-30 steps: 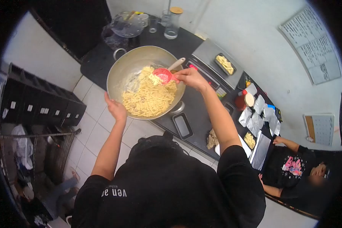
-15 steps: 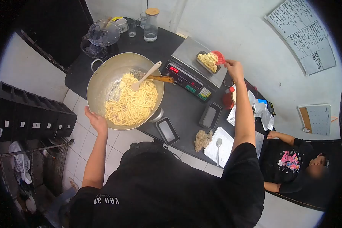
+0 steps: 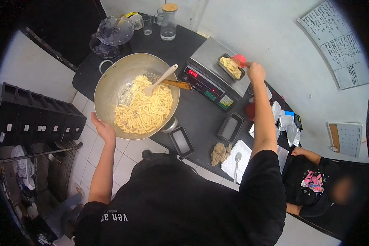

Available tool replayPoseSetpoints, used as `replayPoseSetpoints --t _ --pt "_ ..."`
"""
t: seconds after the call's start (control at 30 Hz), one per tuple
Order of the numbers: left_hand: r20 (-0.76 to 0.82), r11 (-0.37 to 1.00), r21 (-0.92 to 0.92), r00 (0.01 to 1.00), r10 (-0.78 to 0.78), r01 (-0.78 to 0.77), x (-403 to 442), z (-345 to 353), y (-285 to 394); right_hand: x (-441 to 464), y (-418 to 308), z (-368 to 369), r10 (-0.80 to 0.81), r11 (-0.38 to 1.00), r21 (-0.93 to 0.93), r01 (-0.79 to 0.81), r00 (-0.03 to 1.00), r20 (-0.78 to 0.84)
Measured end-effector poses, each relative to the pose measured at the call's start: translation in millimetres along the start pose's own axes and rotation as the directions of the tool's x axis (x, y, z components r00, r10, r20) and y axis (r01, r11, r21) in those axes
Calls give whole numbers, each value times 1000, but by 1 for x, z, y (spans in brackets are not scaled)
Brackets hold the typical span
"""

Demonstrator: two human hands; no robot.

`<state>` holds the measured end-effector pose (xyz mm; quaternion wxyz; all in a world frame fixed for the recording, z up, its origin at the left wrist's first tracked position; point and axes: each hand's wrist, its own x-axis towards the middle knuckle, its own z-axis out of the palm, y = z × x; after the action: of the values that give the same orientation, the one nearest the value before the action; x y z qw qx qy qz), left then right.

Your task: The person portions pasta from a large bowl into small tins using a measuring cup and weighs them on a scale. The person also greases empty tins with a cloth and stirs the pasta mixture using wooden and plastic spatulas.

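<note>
My right hand (image 3: 256, 73) is closed around the handle of a red scoop (image 3: 239, 60). The scoop is over the far end of a small black tray of macaroni (image 3: 230, 67), which sits on a digital scale (image 3: 209, 84) with red lit digits. At the near left side of a large metal pan (image 3: 106, 94), my left hand (image 3: 105, 128) grips the outer edge, some fingers hidden. Creamy macaroni (image 3: 145, 110) fills part of the pan. A pale spatula (image 3: 162, 80) and a wooden-handled utensil (image 3: 178, 84) lean in it.
Two black trays (image 3: 231, 127) (image 3: 181, 142) lie near the scale. A crumpled brown cloth or plastic (image 3: 220, 154) and a spoon (image 3: 237, 162) on a white tray (image 3: 244, 151) are nearer. A carafe (image 3: 168, 26) stands behind. Another person (image 3: 315, 184) is at the right.
The view has shifted slightly. Over the tray, the red scoop has turned in my right hand and moved a little toward the tray's far end. My left hand stays at the pan.
</note>
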<state>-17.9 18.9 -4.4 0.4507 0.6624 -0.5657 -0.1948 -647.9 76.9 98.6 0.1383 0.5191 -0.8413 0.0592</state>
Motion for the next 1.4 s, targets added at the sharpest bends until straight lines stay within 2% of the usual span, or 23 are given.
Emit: replayPoseSetpoints --t 0.23,0.33,0.4,0.73,0.8,0.83,0.9,1.0,1.07,1.3,1.4 --pt "-5 999 34 1000 14 -13 0 1 -2 -24 10 -17 8 1000 -3 -8 1000 -7" --pt "1 998 58 1000 -6 6 -1 -1 5 -33 7 -19 -12 997 -71 11 1000 -7" --pt "8 997 69 1000 -27 27 -1 -2 6 -39 8 -11 -88 990 -120 75 990 -106" --pt "1 997 73 1000 17 -17 1 0 -2 -51 6 -2 -140 989 -72 130 978 -157" --pt "0 998 67 1000 15 -15 1 0 -2 -51 7 0 -35 998 -55 30 994 -106" --pt "-7 998 64 1000 23 -23 1 1 -4 -50 7 -1 -39 998 -55 33 993 -108" --pt "-15 998 62 999 29 -28 1 0 -3 -51 7 -5 89 994 -57 -89 996 7" --pt "-16 998 60 1000 20 -19 0 0 1 -51 5 -7 176 984 33 -175 984 -28" --pt "-26 994 103 998 52 -49 1 0 0 -49 10 2 187 981 58 -184 981 -49" --pt "-36 996 79 999 32 -29 2 1 1 -45 3 5 253 961 133 -242 965 -65" --pt "-46 995 89 998 50 -46 2 -1 0 -45 5 5 238 957 188 -221 968 -77"
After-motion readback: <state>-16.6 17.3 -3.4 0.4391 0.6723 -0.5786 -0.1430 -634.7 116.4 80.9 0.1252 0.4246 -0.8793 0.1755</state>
